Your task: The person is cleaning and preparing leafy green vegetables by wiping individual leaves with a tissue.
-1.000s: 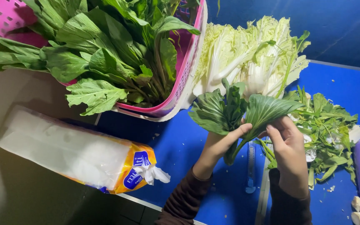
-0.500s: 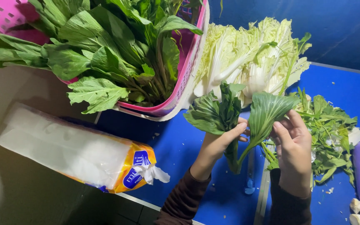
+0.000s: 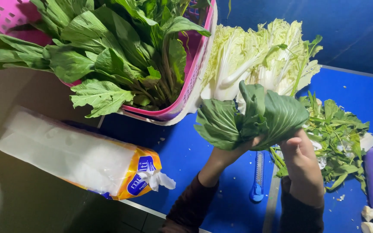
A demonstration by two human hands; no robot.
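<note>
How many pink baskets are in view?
1: the pink basket sits at upper left on the blue table, filled with leafy greens. Its left end runs out of frame, so others could be hidden.

A vegetable-preparation spot, likely a market stall or back kitchen, is showing. A pink plastic basket at eleven o'clock is overflowing with leafy greens. Napa cabbage is lying at one o'clock on a blue work surface, with trimmed leaf scraps at three o'clock and a blue utility knife at five o'clock.
</note>
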